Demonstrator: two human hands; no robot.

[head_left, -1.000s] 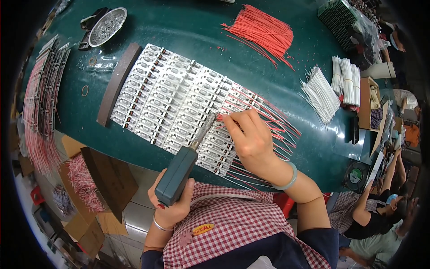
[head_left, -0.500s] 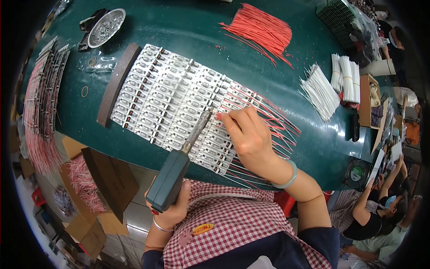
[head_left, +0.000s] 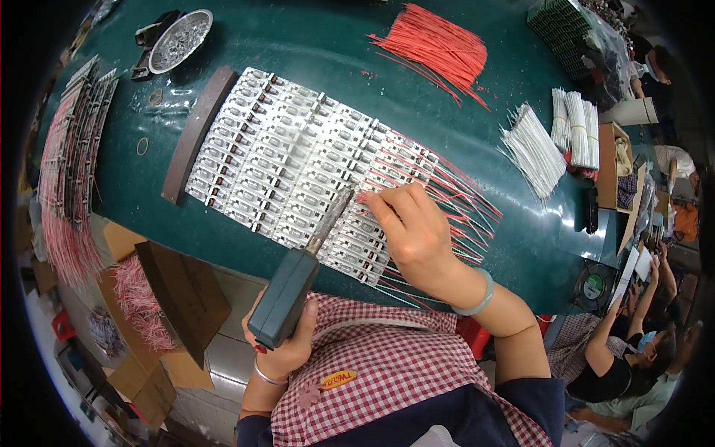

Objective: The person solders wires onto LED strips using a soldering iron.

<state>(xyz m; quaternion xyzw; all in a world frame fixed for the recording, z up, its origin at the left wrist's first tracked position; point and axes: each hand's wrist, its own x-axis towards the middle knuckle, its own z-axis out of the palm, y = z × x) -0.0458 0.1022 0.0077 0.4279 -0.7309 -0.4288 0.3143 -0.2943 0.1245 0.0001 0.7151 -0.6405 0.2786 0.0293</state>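
From where I stand: left hand (head_left: pixel 289 354) wrapped round the handle of the iron (head_left: pixel 283 298), fingers closed, thumb along its side. Iron's long axis runs diagonally, handle off the near edge of the table (head_left: pixel 141 223), tip pointing to the far right, over the boards (head_left: pixel 290 149). Whether the tip touches metal, can't tell.

Right hand (head_left: pixel 417 235) just right of the tip, thumb and finger nearly closed, pinching red ends (head_left: pixel 363 197); how many, can't tell. Other fingers curled.

Boards lie flat mid-table in one panel, long axis slanting from the far left toward the near right. Wires (head_left: pixel 469 197), red and white, trail off the panel's right end, toward the table's right edge. Brown bar (head_left: pixel 195 138) lies along the panel's left end.

Bowl (head_left: pixel 180 43) near the table's far left corner, tilted. Red bundle (head_left: pixel 439 52) by the far edge, right of middle. White bundle (head_left: pixel 532 153) toward the right edge. Wired stack (head_left: pixel 71 164) at the left edge.
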